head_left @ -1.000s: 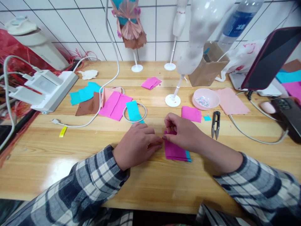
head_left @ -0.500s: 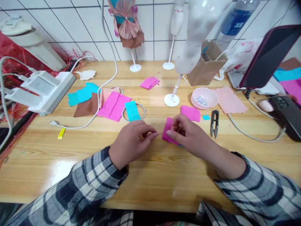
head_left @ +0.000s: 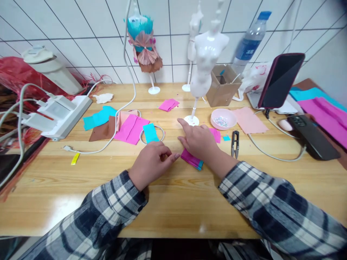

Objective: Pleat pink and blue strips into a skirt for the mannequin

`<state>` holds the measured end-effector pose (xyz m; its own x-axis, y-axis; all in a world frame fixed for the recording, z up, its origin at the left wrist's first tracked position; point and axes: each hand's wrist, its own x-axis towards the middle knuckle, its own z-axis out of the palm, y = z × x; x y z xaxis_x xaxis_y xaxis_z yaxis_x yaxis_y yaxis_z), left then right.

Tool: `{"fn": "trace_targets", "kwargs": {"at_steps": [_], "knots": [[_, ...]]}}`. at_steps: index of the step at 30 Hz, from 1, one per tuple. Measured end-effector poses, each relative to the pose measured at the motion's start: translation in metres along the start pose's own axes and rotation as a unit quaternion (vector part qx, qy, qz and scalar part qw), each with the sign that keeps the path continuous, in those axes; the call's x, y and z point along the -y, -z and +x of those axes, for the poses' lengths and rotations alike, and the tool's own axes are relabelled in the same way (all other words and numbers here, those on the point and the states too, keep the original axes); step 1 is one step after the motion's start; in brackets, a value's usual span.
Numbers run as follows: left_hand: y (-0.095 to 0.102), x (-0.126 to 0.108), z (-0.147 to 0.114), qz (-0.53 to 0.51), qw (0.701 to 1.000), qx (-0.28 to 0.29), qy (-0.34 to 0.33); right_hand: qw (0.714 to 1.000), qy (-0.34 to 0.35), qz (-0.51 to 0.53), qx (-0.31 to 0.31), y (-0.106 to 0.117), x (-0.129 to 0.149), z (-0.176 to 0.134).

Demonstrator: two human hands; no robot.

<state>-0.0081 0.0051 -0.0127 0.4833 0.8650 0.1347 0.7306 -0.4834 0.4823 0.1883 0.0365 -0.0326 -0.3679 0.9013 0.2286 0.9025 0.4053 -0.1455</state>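
My right hand point(head_left: 200, 141) reaches over a folded pink and blue piece of crepe paper point(head_left: 192, 160), index finger stretched toward the round base point(head_left: 191, 121) of the white dress form point(head_left: 207, 54). Its thumb and index finger are apart with nothing between them. To the left, my left hand point(head_left: 151, 164) hovers low over the table, fingers curled in and thumb close to them. Whatever it may hold is too small or hidden to make out. Just beyond it lie a blue paper strip point(head_left: 150, 133) and a metal ring point(head_left: 162, 133).
Thread snips point(head_left: 235, 144) and a pink bowl point(head_left: 223, 119) of small gems are on the right, near a phone point(head_left: 311, 137). A white cable point(head_left: 126, 104) crosses the left side by pink sheets point(head_left: 132, 130) and a power strip point(head_left: 67, 119). A dressed form point(head_left: 146, 47) stands behind.
My right hand has left the folded crepe paper's edge and stretched forward, its index finger now extended. My left hand stays near its place, curled. The view has tilted up.
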Motion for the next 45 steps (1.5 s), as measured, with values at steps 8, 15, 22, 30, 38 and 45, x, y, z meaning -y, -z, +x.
{"fn": "trace_targets", "kwargs": {"at_steps": [8, 15, 22, 30, 38, 45], "knots": [[-0.001, -0.01, 0.0, -0.092, 0.995, -0.014, 0.024, 0.988, -0.087, 0.02, -0.129, 0.019, 0.015, -0.016], [-0.01, -0.021, 0.0, -0.265, 0.957, -0.034, 0.116, 0.958, -0.121, 0.188, -0.182, 0.038, 0.035, -0.024], [-0.008, -0.019, 0.0, -0.37, 0.91, -0.057, 0.175, 0.917, -0.138, 0.319, -0.197, 0.035, 0.038, -0.024], [-0.008, -0.019, -0.003, -0.432, 0.882, -0.048, 0.184, 0.88, -0.177, 0.381, -0.223, 0.027, 0.038, -0.021], [-0.008, -0.02, 0.0, -0.391, 0.895, -0.08, 0.198, 0.864, -0.169, 0.426, -0.209, 0.023, 0.036, -0.022], [-0.001, -0.021, -0.004, -0.351, 0.92, -0.012, 0.172, 0.924, 0.053, 0.362, -0.112, 0.045, 0.013, -0.028]]}}
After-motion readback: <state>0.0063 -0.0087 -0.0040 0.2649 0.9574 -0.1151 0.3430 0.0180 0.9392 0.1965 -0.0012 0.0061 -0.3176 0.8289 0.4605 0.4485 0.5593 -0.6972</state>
